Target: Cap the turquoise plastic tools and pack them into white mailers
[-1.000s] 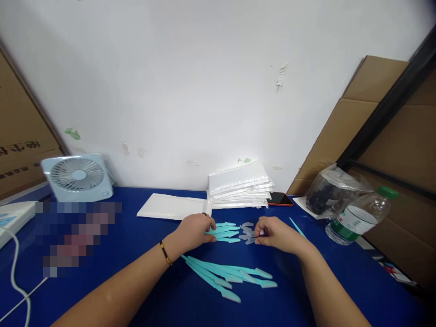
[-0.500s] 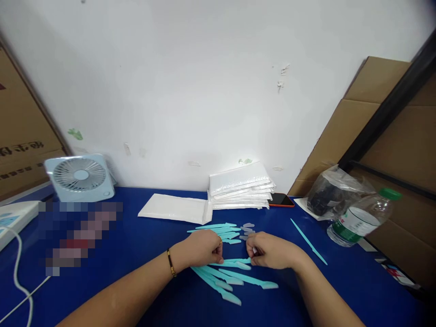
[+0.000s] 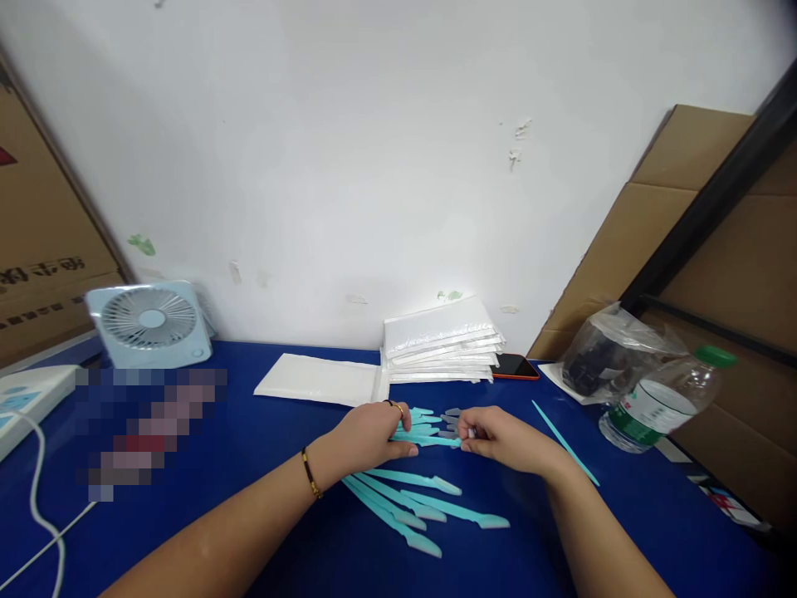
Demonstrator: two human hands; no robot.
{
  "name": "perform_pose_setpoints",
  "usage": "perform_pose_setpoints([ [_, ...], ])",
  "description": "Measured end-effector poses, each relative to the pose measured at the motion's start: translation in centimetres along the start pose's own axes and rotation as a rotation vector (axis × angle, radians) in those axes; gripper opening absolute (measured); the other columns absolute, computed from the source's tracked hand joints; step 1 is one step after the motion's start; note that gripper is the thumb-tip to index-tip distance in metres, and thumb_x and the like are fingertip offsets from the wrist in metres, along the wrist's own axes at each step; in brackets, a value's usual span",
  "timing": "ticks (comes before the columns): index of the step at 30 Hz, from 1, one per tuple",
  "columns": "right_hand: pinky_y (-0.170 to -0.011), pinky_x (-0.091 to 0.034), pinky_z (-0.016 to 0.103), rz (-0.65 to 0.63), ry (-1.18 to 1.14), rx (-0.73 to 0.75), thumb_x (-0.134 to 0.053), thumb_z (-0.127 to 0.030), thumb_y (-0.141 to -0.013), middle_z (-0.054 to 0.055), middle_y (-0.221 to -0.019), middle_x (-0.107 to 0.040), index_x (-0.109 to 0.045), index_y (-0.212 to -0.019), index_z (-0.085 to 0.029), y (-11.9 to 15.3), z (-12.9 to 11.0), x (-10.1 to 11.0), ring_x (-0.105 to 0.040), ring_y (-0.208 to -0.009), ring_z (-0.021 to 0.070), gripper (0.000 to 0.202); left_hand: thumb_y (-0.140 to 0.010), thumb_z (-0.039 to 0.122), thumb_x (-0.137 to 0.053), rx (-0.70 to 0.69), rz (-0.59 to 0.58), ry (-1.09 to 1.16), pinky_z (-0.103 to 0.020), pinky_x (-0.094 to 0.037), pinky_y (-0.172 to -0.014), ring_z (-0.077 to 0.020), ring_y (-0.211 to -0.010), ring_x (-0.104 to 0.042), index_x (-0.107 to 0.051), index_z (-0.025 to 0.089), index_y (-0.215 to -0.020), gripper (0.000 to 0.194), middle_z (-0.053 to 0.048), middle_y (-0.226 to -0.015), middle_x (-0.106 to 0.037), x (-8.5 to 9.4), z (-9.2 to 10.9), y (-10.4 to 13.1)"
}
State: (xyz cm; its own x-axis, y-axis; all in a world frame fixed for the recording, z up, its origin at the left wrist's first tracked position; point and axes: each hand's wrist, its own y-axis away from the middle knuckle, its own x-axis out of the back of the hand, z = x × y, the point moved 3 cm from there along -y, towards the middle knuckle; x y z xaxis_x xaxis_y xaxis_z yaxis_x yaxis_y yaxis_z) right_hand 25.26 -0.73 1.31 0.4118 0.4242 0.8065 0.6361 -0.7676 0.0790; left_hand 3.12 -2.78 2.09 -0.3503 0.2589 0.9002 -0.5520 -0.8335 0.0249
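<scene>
White wall [image 3: 349, 166] behind, blue table [image 3: 261, 531] below! Left hand [image 3: 374, 436] grips a turquoise razor [image 3: 439, 442] mid-table, right hand [image 3: 501, 440] has fingers pinched at its tip, loose razors [image 3: 389, 502] fan out nearer, small clear caps [image 3: 449, 420] lie alongside.

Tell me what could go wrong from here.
The right hand is at the tip of the teal tool in the left hand; any sharp edge there might nick a finger. The loose clear pieces beside the right hand could get scattered. The right forearm might nudge the lone teal strip beside it.
</scene>
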Motion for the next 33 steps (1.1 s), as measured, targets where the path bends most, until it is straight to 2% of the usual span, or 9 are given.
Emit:
perform_pose_setpoints([
  [4, -0.054, -0.034, 0.019, -0.020, -0.052, 0.046, -0.053, -0.023, -0.079, -0.001, -0.074, -0.057, -0.056, -0.078, -0.018, -0.3, -1.1, -0.4, -0.047, -0.062, 0.0107, 0.006, -0.081, 0.037, -0.054, -0.031, 0.018, -0.073, -0.023, -0.036, -0.059, -0.0152, -0.072, -0.057, -0.065, 0.023, -0.085, 0.019, -0.002, -0.081, -0.063, -0.8, -0.2, -0.6],
  [7, -0.054, -0.034, 0.020, 0.030, -0.009, 0.016, -0.051, -0.022, -0.079, 0.000, -0.071, -0.057, -0.057, -0.077, -0.018, -0.6, -0.3, -0.2, -0.048, -0.062, 0.0109, 0.007, -0.081, 0.031, -0.053, 0.029, 0.048, -0.142, -0.024, -0.037, -0.062, -0.0156, -0.074, -0.057, -0.066, 0.022, -0.077, 0.016, -0.002, -0.084, -0.063, -0.6, -1.4, -0.9],
  [12, -0.052, -0.035, 0.020, 0.168, 0.019, -0.125, -0.058, -0.027, -0.075, -0.001, -0.066, -0.056, -0.057, -0.084, -0.017, -0.5, 1.9, 0.8, -0.050, -0.058, 0.0115, 0.013, -0.076, 0.037, -0.058, 0.120, 0.123, -0.154, -0.024, -0.035, -0.058, -0.0155, -0.073, -0.056, -0.062, 0.024, -0.092, 0.021, 0.000, -0.082, -0.062, 0.2, -2.3, -0.7],
  [16, -0.048, -0.035, 0.019, 0.035, -0.055, -0.107, -0.055, -0.031, -0.078, -0.001, -0.062, -0.055, -0.059, -0.078, -0.017, -0.2, 1.1, -0.3, -0.050, -0.050, 0.0091, 0.015, -0.067, 0.047, -0.065, 0.015, -0.039, -0.073, -0.022, -0.031, -0.051, -0.0137, -0.066, -0.055, -0.065, 0.026, -0.080, 0.025, 0.002, -0.075, -0.061, -0.9, -0.6, -0.2],
  [18, -0.047, -0.035, 0.019, -0.049, -0.053, -0.075, -0.060, -0.035, -0.075, -0.002, -0.062, -0.056, -0.061, -0.075, -0.017, -0.3, 0.1, -1.3, -0.050, -0.051, 0.0091, 0.018, -0.065, 0.045, -0.067, 0.011, -0.136, -0.045, -0.022, -0.028, -0.047, -0.0126, -0.062, -0.054, -0.066, 0.025, -0.073, 0.021, 0.004, -0.069, -0.061, -1.8, 0.1, 0.0],
  [20, -0.047, -0.033, 0.018, -0.105, -0.017, -0.021, -0.067, -0.036, -0.068, -0.002, -0.063, -0.057, -0.063, -0.074, -0.017, -0.4, -0.9, -2.1, -0.051, -0.054, 0.0096, 0.020, -0.066, 0.041, -0.067, 0.043, -0.167, -0.037, -0.022, -0.026, -0.046, -0.0122, -0.061, -0.053, -0.066, 0.025, -0.069, 0.016, 0.004, -0.065, -0.061, -2.3, 0.4, 0.1],
  [25, -0.045, -0.031, 0.017, -0.142, -0.021, 0.001, -0.064, -0.031, -0.071, -0.003, -0.059, -0.056, -0.062, -0.070, -0.016, -0.9, -1.2, -2.6, -0.047, -0.049, 0.0074, 0.015, -0.071, 0.037, -0.064, 0.091, -0.031, -0.053, -0.022, -0.029, -0.051, -0.0131, -0.066, -0.055, -0.066, 0.024, -0.072, 0.014, 0.002, -0.074, -0.063, -1.4, -0.4, -0.5],
  [31, -0.046, -0.035, 0.019, 0.083, -0.047, -0.191, -0.063, -0.035, -0.072, 0.000, -0.060, -0.057, -0.063, -0.079, -0.015, -0.5, 1.5, 0.1, -0.051, -0.049, 0.0099, 0.022, -0.071, 0.037, -0.063, 0.160, 0.115, -0.100, -0.023, -0.034, -0.057, -0.0150, -0.073, -0.056, -0.063, 0.022, -0.085, 0.020, 0.000, -0.083, -0.061, 0.0, -2.9, -1.2],
  [33, -0.047, -0.035, 0.019, 0.071, -0.025, -0.184, -0.067, -0.039, -0.067, 0.000, -0.061, -0.058, -0.063, -0.081, -0.016, 0.2, 1.4, 0.8, -0.052, -0.052, 0.0109, 0.027, -0.068, 0.040, -0.065, 0.158, 0.133, -0.084, -0.023, -0.035, -0.058, -0.0156, -0.073, -0.056, -0.062, 0.022, -0.090, 0.028, -0.001, -0.084, -0.061, 0.0, -2.9, -1.2],
])
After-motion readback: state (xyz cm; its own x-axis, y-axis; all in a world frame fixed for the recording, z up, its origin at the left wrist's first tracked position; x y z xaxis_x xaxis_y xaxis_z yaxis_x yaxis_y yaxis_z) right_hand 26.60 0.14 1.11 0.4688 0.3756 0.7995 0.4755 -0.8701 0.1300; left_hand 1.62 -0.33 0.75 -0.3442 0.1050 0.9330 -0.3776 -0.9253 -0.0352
